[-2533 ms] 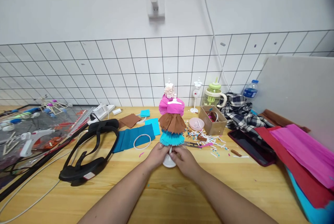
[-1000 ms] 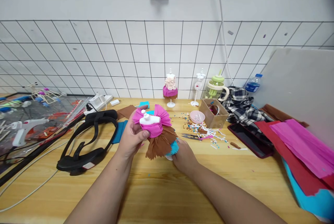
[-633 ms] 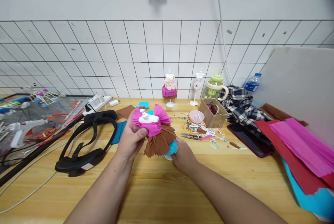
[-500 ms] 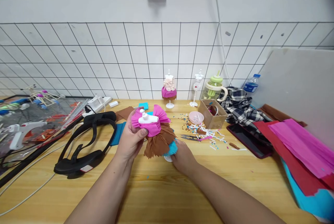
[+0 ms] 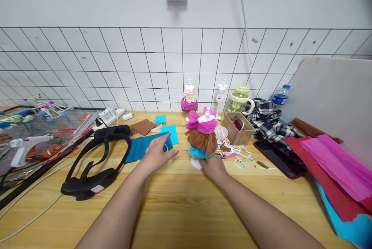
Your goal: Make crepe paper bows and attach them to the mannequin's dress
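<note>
A small white dress form (image 5: 207,116) wears a pink crepe-paper top with a big bow, a brown layer (image 5: 205,141) and a blue ruffle (image 5: 200,153) below. My right hand (image 5: 215,168) grips it low, under the ruffle, its fingertips hidden by the skirt. The form leans slightly, and its round white base (image 5: 196,162) shows beside the hand. To the left, my left hand (image 5: 158,153) is open and empty, thumb and fingers apart, over the edge of folded dark teal paper (image 5: 136,149). Bright blue paper (image 5: 171,134) lies just beyond its fingers.
Behind stand a dressed form (image 5: 189,98) and a bare one (image 5: 222,93). Paper scraps (image 5: 236,152), a pink bowl (image 5: 221,132) and a cardboard box (image 5: 240,131) lie right of centre. A black headset (image 5: 94,163) is left; a phone (image 5: 279,158) and coloured paper sheets (image 5: 334,163) are right.
My left hand has let go of the dress form's top and opened, staying on the left. My right hand has moved the form to the right and turned it more upright.
</note>
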### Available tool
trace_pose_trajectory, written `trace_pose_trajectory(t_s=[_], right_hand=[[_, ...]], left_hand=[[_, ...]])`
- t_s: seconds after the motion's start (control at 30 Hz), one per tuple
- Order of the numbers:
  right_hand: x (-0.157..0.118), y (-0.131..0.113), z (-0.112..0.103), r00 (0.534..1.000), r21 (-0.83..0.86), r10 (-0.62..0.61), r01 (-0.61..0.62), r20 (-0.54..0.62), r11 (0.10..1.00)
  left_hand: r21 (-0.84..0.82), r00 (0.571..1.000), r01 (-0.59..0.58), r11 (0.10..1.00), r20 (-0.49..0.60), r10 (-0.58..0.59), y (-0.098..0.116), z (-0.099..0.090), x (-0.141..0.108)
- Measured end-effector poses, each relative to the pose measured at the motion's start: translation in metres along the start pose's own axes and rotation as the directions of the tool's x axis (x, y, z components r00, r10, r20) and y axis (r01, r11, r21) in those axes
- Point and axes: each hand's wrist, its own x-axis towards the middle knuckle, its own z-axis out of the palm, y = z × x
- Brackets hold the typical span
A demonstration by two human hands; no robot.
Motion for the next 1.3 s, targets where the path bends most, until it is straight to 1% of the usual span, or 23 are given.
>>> trace_pose_trajectory(t_s=[0.03,0.07,0.1,0.17,0.27,0.4,0.5,0.67,0.8,1.07,1.17,1.3], right_hand=[[0.003,0.000,-0.002,1.000,-0.011,0.020,-0.020,0.000,1.000],[0.007,-0.001,-0.004,0.999,-0.006,0.041,-0.041,-0.004,0.999],[0.011,-0.002,-0.005,0.998,0.005,0.063,-0.062,-0.008,0.998],[0.018,-0.006,-0.006,0.996,0.004,0.092,-0.092,-0.020,0.996],[0.030,-0.013,-0.005,0.994,-0.014,0.101,-0.102,-0.033,0.995],[0.042,-0.025,-0.002,0.996,-0.009,0.078,-0.078,-0.032,0.997],[0.049,-0.029,0.001,0.997,-0.019,0.069,-0.070,-0.020,0.997],[0.062,-0.024,0.002,0.991,-0.082,0.124,-0.128,-0.052,0.988],[0.070,-0.019,0.005,0.985,-0.105,0.152,-0.160,-0.086,0.981],[0.070,-0.013,0.010,0.992,-0.093,0.089,-0.098,-0.093,0.991],[0.069,-0.011,0.008,0.994,-0.098,0.073,-0.081,-0.085,0.992],[0.067,-0.010,-0.001,0.991,-0.127,0.092,-0.104,-0.098,0.986]], left_hand=[[0.159,0.999,0.040,0.986,0.029,-0.045,-0.004,0.000,0.001],[0.294,0.995,0.068,0.954,0.045,-0.085,-0.007,0.000,0.001],[0.398,0.992,0.088,0.913,0.048,-0.117,-0.009,-0.001,0.001],[0.524,0.985,0.111,0.844,0.053,-0.163,-0.013,-0.003,0.000],[0.607,0.977,0.103,0.788,0.084,-0.193,-0.019,-0.007,0.000],[0.634,0.971,0.086,0.769,0.120,-0.208,-0.024,-0.006,0.003],[0.636,0.965,0.078,0.767,0.144,-0.218,-0.023,-0.004,0.003],[0.646,0.964,0.051,0.762,0.168,-0.208,-0.017,0.001,0.001],[0.648,0.965,0.041,0.761,0.172,-0.198,-0.016,0.005,0.002],[0.637,0.964,0.014,0.771,0.197,-0.181,-0.017,0.008,0.003],[0.635,0.962,0.019,0.772,0.197,-0.186,-0.015,0.009,0.003],[0.623,0.968,0.028,0.782,0.177,-0.176,-0.013,0.010,0.004]])
